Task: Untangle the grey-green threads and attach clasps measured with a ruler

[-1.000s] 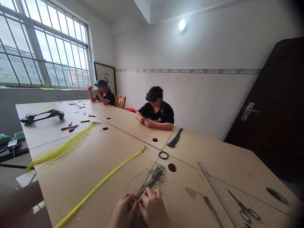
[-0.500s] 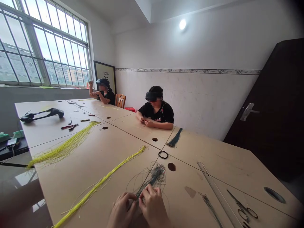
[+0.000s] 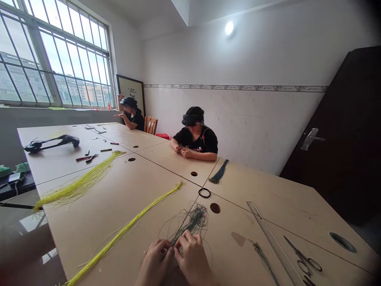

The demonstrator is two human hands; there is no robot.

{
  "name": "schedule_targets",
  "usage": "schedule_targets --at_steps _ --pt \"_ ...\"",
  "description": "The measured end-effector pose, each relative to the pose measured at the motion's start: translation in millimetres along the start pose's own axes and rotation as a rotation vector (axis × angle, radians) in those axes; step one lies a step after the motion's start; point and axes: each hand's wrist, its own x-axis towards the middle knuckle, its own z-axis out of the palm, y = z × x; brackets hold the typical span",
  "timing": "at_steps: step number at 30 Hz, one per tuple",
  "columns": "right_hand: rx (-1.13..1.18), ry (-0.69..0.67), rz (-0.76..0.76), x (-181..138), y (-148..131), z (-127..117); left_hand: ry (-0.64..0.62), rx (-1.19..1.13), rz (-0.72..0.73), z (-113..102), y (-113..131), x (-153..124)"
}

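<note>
A tangled bundle of thin dark grey-blue cords [image 3: 197,217] lies on the table, its looped end pointing away from me. Its near part runs under my fingers. My left hand [image 3: 156,260] is closed in a pinch on the cords, thumb and forefinger together. Close beside it, my right hand [image 3: 192,254] also pinches them, fingers bent and fingertips almost touching those of the left. How many strands lie between the fingertips is hidden. To the left stretches a long bundle of yellow cords [image 3: 133,225]. A smaller bunch of grey cords [image 3: 263,256] lies to the right.
A clear ruler [image 3: 269,234] and scissors [image 3: 303,256] lie on the right. Beyond are a black ring [image 3: 204,193], a table hole [image 3: 215,208], another dark bundle [image 3: 219,171] and loose yellow cords [image 3: 86,178]. Two co-workers [image 3: 196,139] sit across the table.
My hands stay nearly in place over the dark cords, with only a slight finger shift. The far co-worker's raised hand has moved a little to the right.
</note>
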Motion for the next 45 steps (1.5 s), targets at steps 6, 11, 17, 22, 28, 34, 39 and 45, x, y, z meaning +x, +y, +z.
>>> schedule_targets --at_steps 6,11,17,22,28,34,39,45 --pt "-0.029 -0.055 -0.025 -2 0 -5 0.036 0.013 0.03 0 4 -1" --pt "-0.099 -0.125 -0.02 -3 -1 -13 0.022 0.032 0.058 -2 10 -2" --pt "-0.05 -0.126 0.027 -3 2 -16 -0.003 0.046 0.047 -1 13 -3" --pt "-0.069 -0.108 0.015 -3 2 -19 0.01 0.075 0.046 0 13 -4" --pt "-0.074 -0.086 0.024 -4 5 -22 0.012 0.113 0.026 -1 16 -3" --pt "0.041 -0.013 0.083 -2 8 -33 0.03 0.19 0.01 -9 19 -12" --pt "0.243 0.083 0.102 5 10 -46 0.118 0.402 0.126 -14 21 -23" --pt "0.33 0.141 0.079 13 6 -63 -0.162 0.549 0.348 -1 26 -23"
